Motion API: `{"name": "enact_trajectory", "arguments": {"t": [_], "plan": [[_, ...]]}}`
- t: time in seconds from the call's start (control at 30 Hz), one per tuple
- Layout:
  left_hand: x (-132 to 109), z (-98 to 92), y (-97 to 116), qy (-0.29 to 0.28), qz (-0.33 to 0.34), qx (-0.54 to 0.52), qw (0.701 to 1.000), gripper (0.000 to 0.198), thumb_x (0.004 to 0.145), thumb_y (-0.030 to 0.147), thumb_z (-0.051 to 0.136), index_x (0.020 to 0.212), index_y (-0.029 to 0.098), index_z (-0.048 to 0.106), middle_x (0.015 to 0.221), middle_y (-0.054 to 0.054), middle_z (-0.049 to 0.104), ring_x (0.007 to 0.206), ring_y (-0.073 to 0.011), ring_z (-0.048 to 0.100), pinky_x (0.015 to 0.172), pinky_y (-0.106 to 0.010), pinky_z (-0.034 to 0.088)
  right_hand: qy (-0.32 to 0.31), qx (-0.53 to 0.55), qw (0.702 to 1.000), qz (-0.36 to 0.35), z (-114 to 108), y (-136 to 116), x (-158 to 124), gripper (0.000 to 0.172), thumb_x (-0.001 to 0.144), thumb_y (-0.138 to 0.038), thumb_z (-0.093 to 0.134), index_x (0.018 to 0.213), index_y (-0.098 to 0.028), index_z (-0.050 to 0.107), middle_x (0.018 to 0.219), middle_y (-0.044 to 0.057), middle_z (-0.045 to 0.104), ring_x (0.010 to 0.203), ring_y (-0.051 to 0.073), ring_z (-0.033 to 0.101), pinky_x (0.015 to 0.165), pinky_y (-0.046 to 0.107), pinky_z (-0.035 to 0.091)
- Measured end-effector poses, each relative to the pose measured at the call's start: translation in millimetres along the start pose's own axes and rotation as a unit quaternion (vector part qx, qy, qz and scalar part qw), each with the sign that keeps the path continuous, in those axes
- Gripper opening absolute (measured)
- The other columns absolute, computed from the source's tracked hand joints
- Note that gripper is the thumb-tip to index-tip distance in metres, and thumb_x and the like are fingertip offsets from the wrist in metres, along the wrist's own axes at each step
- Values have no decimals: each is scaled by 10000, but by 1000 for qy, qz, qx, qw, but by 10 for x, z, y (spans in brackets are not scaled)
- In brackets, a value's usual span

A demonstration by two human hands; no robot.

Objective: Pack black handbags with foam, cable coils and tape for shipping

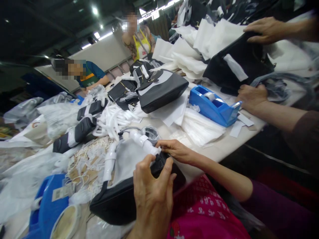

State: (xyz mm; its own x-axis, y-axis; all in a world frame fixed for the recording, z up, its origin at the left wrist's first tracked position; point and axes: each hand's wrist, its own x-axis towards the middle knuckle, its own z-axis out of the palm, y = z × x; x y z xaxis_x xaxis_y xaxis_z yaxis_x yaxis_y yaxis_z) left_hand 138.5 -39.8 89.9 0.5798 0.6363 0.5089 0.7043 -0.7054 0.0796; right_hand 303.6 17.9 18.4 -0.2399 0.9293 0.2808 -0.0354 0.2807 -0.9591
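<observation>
A black handbag [114, 199] lies tilted at the table's near edge, its handles wrapped in white foam sleeves [143, 141] and a grey-white sheet [127, 159] between them. My left hand [153, 192] is closed over the bag's near side, with thumb and forefinger curled at its top edge by a handle end. My right hand [174, 151] reaches in from the right, its fingers closed on the bag's top edge at the base of the wrapped handle. Its fingertips are partly hidden behind the wrap. Beyond the handles a plastic-wrapped strap [151, 132] is coiled.
Blue tape dispensers stand right [214, 106] and lower left [48, 202], beside a tape roll [66, 222]. White foam tubes [117, 116], tangled string tags [87, 159] and more black bags [161, 91] cover the table. A co-worker's hands [269, 30] hold another black bag [231, 66]. Two people are opposite.
</observation>
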Motion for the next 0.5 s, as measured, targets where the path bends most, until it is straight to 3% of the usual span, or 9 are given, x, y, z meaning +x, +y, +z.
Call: {"name": "enact_trajectory", "arguments": {"t": [0.17, 0.33, 0.43, 0.5], "plan": [[-35, 66, 22, 24, -5, 8, 1000, 322, 849, 184, 603, 1166, 246, 603, 1173, -113, 476, 959, -249, 537, 797, -424, 517, 72, 19, 993, 91, 85, -336, -181, 204, 891, -333, 507, 980, -188, 620, 903, 22, 611, 848, 184, 554, 805, 300, 416], [-80, 73, 55, 37, -25, -35, 998, 432, 835, 144, 599, 1252, 206, 508, 1221, -127, 474, 1040, -257, 541, 873, -408, 519, 4, 73, 983, 167, 134, -690, -347, 351, 920, -504, 476, 1091, -208, 557, 1012, 40, 593, 991, 198, 551, 860, 322, 435], [-156, -142, -134, -12, -35, -105, 994, 560, 823, 152, 609, 1345, 221, 416, 1293, -123, 425, 1137, -246, 515, 944, -386, 505, -18, 63, 981, 180, 184, -730, -358, 473, 781, -492, 687, 1121, -216, 507, 1043, 41, 581, 995, 209, 558, 859, 325, 445], [-271, -345, -443, -9, -90, -112, 990, 610, 817, 229, 641, 1374, 247, 391, 1325, -117, 392, 1209, -260, 464, 1013, -420, 459, -18, 58, 978, 198, 212, -711, -349, 530, 740, -466, 733, 1143, -223, 489, 1059, 47, 580, 984, 215, 570, 841, 325, 458]]}}
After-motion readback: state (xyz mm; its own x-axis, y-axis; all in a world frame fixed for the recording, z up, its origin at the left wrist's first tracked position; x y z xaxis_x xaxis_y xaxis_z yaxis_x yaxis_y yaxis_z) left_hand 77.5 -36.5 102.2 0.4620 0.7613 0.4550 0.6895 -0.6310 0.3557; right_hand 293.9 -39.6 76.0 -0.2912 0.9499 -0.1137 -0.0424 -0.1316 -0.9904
